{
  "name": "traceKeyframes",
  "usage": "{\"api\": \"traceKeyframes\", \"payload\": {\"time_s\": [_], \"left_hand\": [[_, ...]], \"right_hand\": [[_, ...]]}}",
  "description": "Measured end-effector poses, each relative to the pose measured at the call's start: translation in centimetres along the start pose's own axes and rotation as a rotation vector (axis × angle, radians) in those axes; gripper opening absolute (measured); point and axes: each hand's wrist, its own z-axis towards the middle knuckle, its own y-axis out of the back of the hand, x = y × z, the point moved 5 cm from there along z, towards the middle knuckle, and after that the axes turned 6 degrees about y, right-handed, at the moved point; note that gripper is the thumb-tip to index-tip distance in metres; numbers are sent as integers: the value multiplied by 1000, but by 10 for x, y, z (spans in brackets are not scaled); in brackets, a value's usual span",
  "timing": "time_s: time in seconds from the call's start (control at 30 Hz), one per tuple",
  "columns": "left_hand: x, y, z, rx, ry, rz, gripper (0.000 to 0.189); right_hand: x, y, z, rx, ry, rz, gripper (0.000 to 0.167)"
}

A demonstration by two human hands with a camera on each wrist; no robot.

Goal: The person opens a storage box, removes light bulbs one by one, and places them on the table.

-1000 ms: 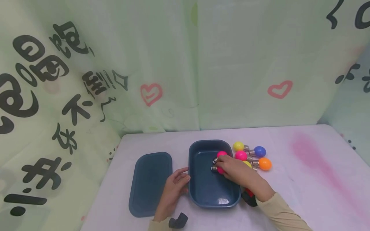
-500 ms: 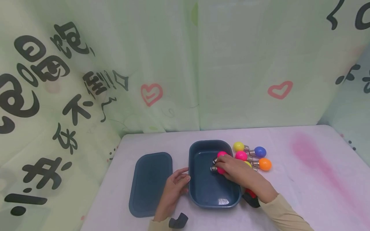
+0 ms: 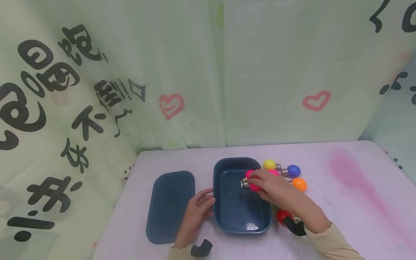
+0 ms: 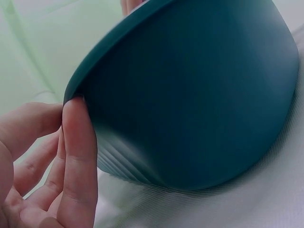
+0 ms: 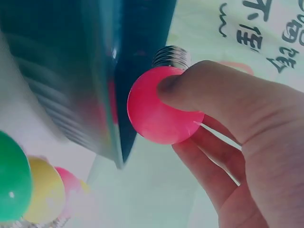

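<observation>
My right hand [image 3: 269, 187] pinches a pink light bulb [image 5: 164, 107] between thumb and fingers, its metal screw base pointing away from the palm. In the head view it is over the right side of a dark blue box [image 3: 242, 215]. Another pink bulb [image 3: 249, 174] shows just beyond my fingers, overlapping the box's interior. My left hand [image 3: 197, 207] is at the left rim of the box, relaxed fingertips touching it. In the left wrist view, a fingertip [image 4: 77, 111] rests under the box's rim.
Right of the box lie bulbs: yellow [image 3: 269, 164], blue [image 3: 294, 170], orange [image 3: 299, 184], red [image 3: 283, 217] and green [image 5: 12, 178]. A flat dark blue lid [image 3: 170, 207] lies left of the box. A pale green printed curtain [image 3: 260, 90] hangs behind the table [image 3: 341, 202].
My right hand has shifted slightly up and to the right with the pink bulb, and its forearm has swung right, showing more of the red bulb. The left hand has stayed at the rim.
</observation>
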Motion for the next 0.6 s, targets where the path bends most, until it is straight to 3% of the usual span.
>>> {"api": "traceKeyframes", "payload": {"time_s": [0.2,0.47,0.6], "left_hand": [[0,0,0,-2,3,-8,44],[0,0,-1,4,-3,-11,46],[0,0,-1,5,-6,-13,47]], "right_hand": [[0,9,-7,7,-53,-27,48],[-2,21,-19,-43,-31,-44,44],[-6,24,-27,-43,-66,-45,47]]}}
